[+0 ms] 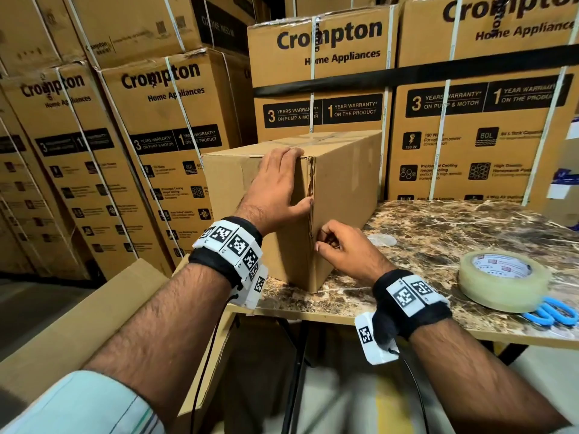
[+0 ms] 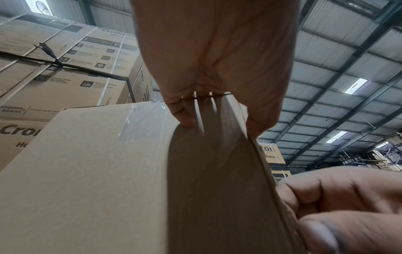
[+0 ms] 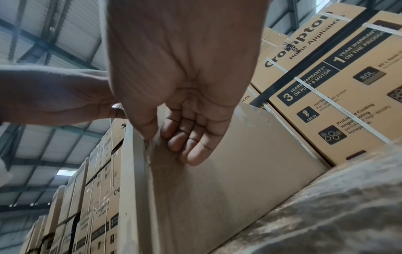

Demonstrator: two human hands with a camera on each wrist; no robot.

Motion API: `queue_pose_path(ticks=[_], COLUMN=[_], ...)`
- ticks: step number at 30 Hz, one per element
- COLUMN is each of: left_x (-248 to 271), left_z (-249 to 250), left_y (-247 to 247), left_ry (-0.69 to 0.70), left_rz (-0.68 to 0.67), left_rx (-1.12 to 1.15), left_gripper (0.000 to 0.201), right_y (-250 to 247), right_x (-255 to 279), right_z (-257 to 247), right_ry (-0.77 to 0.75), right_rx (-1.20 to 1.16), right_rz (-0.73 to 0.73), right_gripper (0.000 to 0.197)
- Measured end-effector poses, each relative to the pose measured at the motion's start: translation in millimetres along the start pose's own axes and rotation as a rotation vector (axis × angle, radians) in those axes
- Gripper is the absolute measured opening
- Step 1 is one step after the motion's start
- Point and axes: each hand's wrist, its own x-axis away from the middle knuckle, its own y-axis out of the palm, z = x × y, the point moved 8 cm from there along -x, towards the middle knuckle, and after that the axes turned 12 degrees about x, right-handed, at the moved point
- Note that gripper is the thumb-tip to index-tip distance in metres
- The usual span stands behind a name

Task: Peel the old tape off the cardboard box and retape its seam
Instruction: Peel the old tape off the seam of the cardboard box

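A plain cardboard box (image 1: 341,189) stands on the marble table (image 1: 454,233), one vertical corner facing me. Torn old tape (image 1: 311,195) runs down that corner, and more clear tape crosses the top. My left hand (image 1: 275,183) lies flat on the left face, fingers straight up to the top edge and thumb along the corner. My right hand (image 1: 341,249) is lower on the same corner, fingers curled. In the right wrist view its thumb and forefinger (image 3: 150,134) pinch at the crinkled old tape (image 3: 148,151). Whether any tape has lifted is unclear.
A roll of clear tape (image 1: 504,280) lies flat at the table's right front, with blue-handled scissors (image 1: 554,314) beside it. Tall stacks of printed appliance cartons (image 1: 319,73) wall in the back and left. A flat cardboard sheet (image 1: 78,324) leans at the table's left.
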Motion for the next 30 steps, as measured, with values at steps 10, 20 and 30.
queue_pose_path(ticks=[10,20,30], left_x=[1.3,1.7,1.1], left_z=[2.7,-1.2,-1.1], left_y=[-2.3,-3.3,-2.3], left_ry=[0.017,0.043,0.046], left_rz=[-0.018,-0.002,0.012], left_rx=[0.004,0.020,0.015], left_gripper=[0.091,0.089,0.089], right_y=[-1.7,4.3,4.6], right_x=[-4.0,-14.0,-15.3], right_z=[-6.6,-11.4,-22.6], right_ry=[-0.006,-0.026,0.013], right_rx=[0.092,0.365,0.445], right_rz=[0.057,-0.091,-0.122], right_gripper=[0.012,0.012,0.012])
